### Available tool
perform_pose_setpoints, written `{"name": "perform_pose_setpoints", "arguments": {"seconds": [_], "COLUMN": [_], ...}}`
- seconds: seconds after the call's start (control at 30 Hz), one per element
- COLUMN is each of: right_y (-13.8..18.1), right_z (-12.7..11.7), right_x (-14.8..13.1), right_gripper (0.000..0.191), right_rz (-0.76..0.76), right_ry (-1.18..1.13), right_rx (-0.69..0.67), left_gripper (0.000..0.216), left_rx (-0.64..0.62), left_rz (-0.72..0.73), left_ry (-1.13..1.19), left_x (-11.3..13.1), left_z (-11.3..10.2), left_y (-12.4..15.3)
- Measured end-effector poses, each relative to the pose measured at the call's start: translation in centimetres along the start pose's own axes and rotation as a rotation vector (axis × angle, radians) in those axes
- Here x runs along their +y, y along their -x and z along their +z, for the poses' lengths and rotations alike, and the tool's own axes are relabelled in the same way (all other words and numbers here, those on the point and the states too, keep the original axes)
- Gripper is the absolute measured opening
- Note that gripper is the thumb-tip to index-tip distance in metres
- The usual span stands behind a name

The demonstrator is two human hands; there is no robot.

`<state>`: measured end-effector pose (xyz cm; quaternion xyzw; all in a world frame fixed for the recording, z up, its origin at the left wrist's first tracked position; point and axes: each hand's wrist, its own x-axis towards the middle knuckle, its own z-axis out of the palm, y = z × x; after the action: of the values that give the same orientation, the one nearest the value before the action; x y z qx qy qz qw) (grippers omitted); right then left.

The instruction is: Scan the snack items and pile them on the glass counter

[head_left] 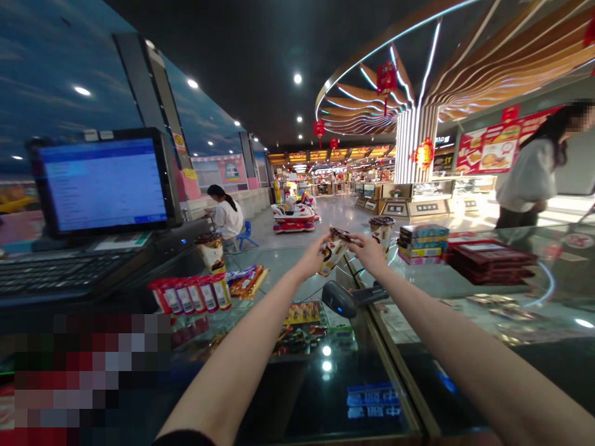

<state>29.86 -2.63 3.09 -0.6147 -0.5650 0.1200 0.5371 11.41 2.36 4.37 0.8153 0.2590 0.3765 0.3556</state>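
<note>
A snack cup (332,257) with a brown lid and a white, brown and yellow print is held tilted above the glass counter. My left hand (312,257) is closed on its left side. From the right, my right hand (369,253) grips the cup near the lid. A similar cup (383,232) stands just behind my right hand, and another cup (211,253) is by the monitor. Below the held cup, a dark handheld barcode scanner (341,298) with a blue light lies on the counter.
On the left are a monitor (105,183), a keyboard (46,266), several red-capped tubes (193,294) and bagged snacks (246,282). Small boxes (422,244) and dark red packets (490,257) are stacked on the right. Beyond the counter, one person (227,214) sits and another (530,167) stands.
</note>
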Motion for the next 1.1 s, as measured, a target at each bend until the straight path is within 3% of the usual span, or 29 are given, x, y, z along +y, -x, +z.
{"name": "perform_pose_setpoints", "arguments": {"seconds": [0.43,0.83,1.1], "right_y": [1.1,2.1,3.1], "right_z": [-0.7,-1.0,-1.5], "right_x": [1.0,2.8,2.5], "right_gripper": [0.033,0.028,0.029], "right_rz": [-0.188,-0.081,-0.052], "right_ry": [0.452,0.608,0.697], "right_rx": [0.159,0.003,-0.066], "left_gripper": [0.069,0.081,0.061], "left_rx": [0.018,0.049,0.123], "left_rz": [-0.024,-0.001,-0.088], "left_ry": [-0.022,-0.28,-0.309], "left_x": [-3.7,-8.2,-7.8], "left_z": [0.4,-0.9,-0.6], "left_y": [0.2,2.0,2.8]}}
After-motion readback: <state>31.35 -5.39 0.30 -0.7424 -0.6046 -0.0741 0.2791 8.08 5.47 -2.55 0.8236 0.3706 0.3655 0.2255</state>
